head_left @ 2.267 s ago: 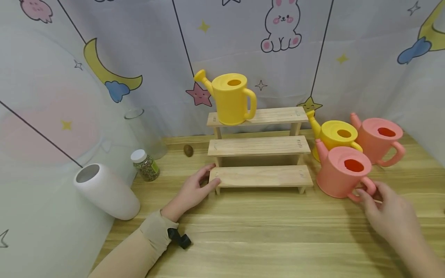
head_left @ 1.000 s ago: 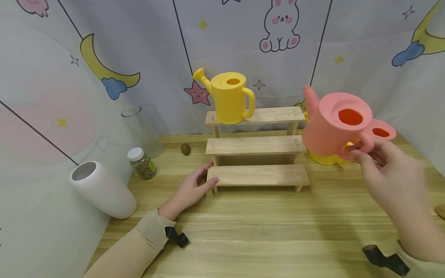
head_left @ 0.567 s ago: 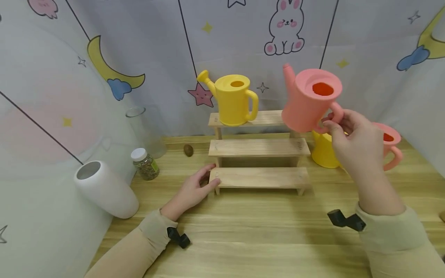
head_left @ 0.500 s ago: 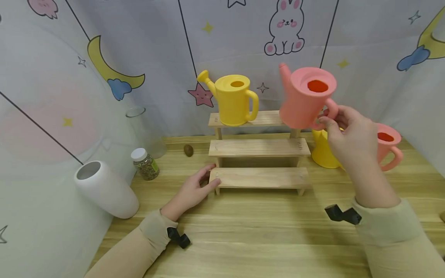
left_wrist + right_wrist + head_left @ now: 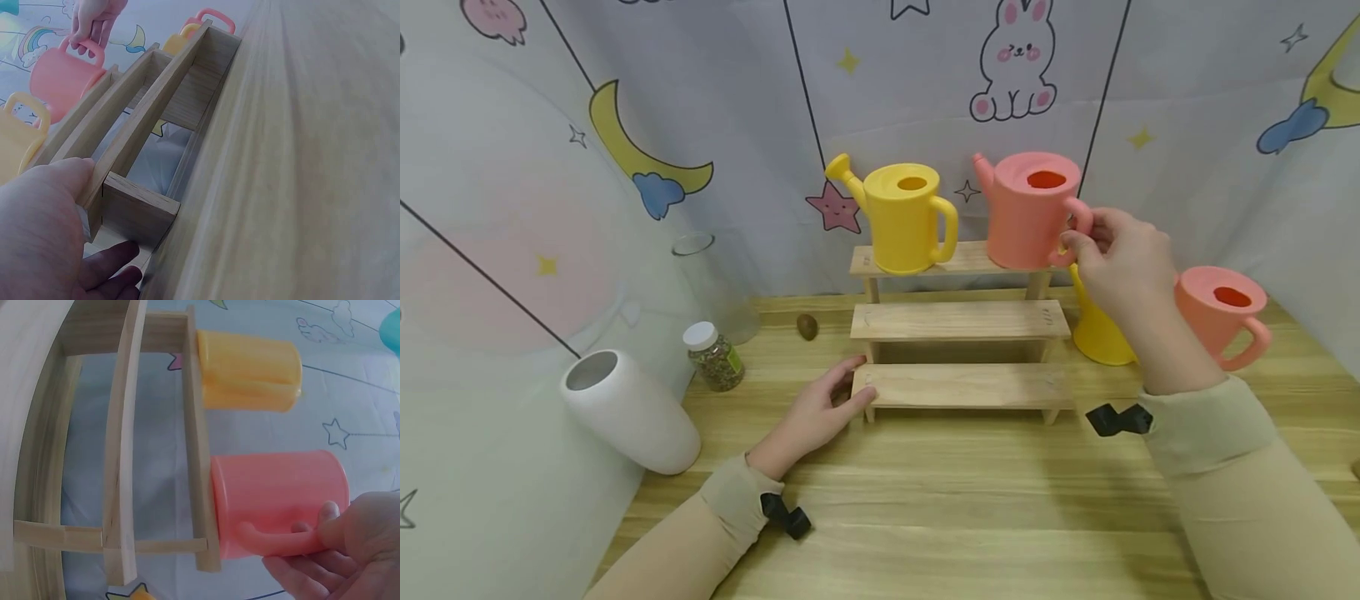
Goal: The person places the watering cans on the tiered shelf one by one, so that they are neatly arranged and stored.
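Note:
A pink watering can (image 5: 1032, 212) stands upright at the right end of the top step of a three-step wooden stand (image 5: 958, 321). My right hand (image 5: 1123, 258) pinches its handle; in the right wrist view, the can's base (image 5: 219, 506) meets the top board. A yellow watering can (image 5: 902, 218) is on the same step to the left, a gap between them. My left hand (image 5: 816, 412) holds the left end of the lowest step, thumb on top of the board. In the left wrist view, the other fingers (image 5: 109, 265) curl around by the end leg, partly hidden.
Right of the stand, another yellow watering can (image 5: 1097, 329) and a pink one (image 5: 1217, 312) stand on the table, partly behind my right arm. To the left are a white vase (image 5: 632, 417), a seed-filled jar (image 5: 715, 358), a clear glass vase (image 5: 718, 287) and a small brown egg-shaped object (image 5: 807, 326).
My right hand has lifted the pink watering can from the table, carried it up and left, and brought it upright onto the top step. My left hand stays at the stand.

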`<state>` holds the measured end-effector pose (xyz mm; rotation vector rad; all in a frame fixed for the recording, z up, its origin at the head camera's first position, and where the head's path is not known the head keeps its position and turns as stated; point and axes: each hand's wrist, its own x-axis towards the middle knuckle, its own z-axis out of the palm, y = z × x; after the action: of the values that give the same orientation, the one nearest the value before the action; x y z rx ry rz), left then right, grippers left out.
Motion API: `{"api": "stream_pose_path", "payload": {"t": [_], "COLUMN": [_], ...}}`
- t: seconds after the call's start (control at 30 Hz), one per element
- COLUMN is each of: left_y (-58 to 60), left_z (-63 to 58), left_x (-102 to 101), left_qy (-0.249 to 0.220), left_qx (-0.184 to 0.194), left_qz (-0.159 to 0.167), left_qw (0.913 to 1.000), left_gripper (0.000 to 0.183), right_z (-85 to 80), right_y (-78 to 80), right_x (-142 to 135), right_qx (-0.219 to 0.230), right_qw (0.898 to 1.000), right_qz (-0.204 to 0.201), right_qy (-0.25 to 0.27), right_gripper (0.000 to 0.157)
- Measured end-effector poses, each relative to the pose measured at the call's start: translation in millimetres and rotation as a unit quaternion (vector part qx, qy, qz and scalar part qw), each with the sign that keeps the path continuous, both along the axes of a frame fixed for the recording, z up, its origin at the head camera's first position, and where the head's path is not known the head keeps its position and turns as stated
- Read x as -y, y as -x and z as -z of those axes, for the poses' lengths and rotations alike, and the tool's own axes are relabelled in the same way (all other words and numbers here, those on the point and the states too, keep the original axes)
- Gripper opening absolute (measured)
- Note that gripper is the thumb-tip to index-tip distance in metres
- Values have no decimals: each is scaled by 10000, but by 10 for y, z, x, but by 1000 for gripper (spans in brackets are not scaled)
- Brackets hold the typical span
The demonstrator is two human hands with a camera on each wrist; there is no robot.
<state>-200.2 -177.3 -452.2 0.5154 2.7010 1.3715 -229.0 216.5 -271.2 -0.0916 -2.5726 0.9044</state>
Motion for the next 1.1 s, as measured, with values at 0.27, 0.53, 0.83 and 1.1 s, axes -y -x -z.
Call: {"api": "stream_pose_path", "payload": {"t": [0.27, 0.53, 0.83, 1.1], "left_y": [6, 9, 7, -5], "left_z": [-25, -5, 8, 1], "left_x": [-25, -18, -20, -15], "left_qy": [13, 53, 81, 56], "left_qx": [-5, -36, -16, 19], "left_qz": [16, -3, -33, -28], "left_qw": [10000, 10000, 10000, 10000], "left_gripper": [68, 66, 67, 67], "right_z": [21, 47, 118, 325], "right_y": [44, 86, 78, -39], "right_x": [-8, -9, 4, -182], "right_qx": [-91, -235, -348, -460], "right_qw": [9999, 9997, 9987, 9923], "right_qz": [-57, -67, -112, 317], "right_qy": [100, 92, 351, 1105], "right_gripper": [47, 46, 53, 60]}}
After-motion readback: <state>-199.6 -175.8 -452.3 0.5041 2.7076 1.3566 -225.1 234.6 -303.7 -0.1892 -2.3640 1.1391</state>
